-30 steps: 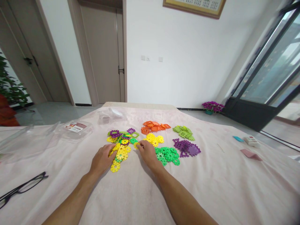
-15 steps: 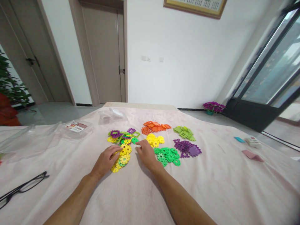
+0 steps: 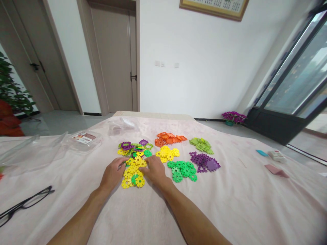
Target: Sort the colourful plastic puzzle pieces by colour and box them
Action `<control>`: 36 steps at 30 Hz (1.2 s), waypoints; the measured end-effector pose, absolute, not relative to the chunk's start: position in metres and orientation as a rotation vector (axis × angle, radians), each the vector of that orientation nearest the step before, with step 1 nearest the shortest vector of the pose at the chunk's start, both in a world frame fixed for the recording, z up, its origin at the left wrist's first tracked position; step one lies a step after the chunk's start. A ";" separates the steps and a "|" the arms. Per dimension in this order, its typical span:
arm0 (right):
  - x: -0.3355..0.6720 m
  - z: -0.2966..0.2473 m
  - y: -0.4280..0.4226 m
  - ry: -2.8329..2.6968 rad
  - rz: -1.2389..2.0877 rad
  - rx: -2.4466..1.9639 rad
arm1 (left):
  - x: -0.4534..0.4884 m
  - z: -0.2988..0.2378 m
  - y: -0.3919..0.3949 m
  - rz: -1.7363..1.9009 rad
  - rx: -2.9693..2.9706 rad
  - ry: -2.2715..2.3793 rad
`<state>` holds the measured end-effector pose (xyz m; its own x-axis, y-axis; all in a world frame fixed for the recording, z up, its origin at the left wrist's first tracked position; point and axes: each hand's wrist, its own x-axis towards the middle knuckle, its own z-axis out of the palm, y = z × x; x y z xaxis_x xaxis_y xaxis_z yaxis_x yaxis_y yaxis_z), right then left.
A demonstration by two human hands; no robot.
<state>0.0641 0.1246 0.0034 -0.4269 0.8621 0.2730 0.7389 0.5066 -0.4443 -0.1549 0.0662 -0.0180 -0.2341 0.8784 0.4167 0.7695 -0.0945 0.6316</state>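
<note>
A mixed heap of plastic snowflake pieces (image 3: 134,157), yellow, green and purple, lies on the pink tablecloth (image 3: 143,211). My left hand (image 3: 112,173) rests at the heap's left edge with its fingers curled on the yellow pieces. On the heap's right side lies my right hand (image 3: 154,170), fingers bent and touching the yellow pieces. Sorted piles lie to the right: yellow (image 3: 167,153), orange (image 3: 168,138), light green (image 3: 201,144), dark green (image 3: 182,169) and purple (image 3: 204,161).
Black glasses (image 3: 24,205) lie at the left front. A clear plastic box (image 3: 83,139) and plastic bags (image 3: 28,153) sit at the left, another bag (image 3: 120,124) further back. Small items (image 3: 274,156) lie at the right. Doors, a plant and a glass door surround the table.
My right hand has drawn back from the yellow pile to the near right side of the mixed heap. Several yellow pieces in the heap have shifted between my two hands.
</note>
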 end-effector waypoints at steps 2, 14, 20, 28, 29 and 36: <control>0.064 0.003 0.126 -2.229 0.404 -1.354 | -0.155 -0.018 0.067 1.201 1.882 2.013; 0.080 0.004 0.139 -2.081 0.495 -1.414 | -0.157 -0.021 0.068 1.144 1.899 2.023; 0.112 0.010 0.167 -1.851 0.392 -1.516 | -0.157 -0.021 0.069 1.121 1.909 2.021; 0.106 0.010 0.155 -1.885 0.427 -1.341 | -0.156 -0.020 0.069 1.085 1.922 2.029; 0.100 0.009 0.148 -1.943 0.493 -1.308 | -0.156 -0.020 0.069 1.083 1.925 2.030; 0.078 0.019 0.117 -2.436 0.434 -1.114 | -0.155 -0.017 0.067 1.084 1.945 2.012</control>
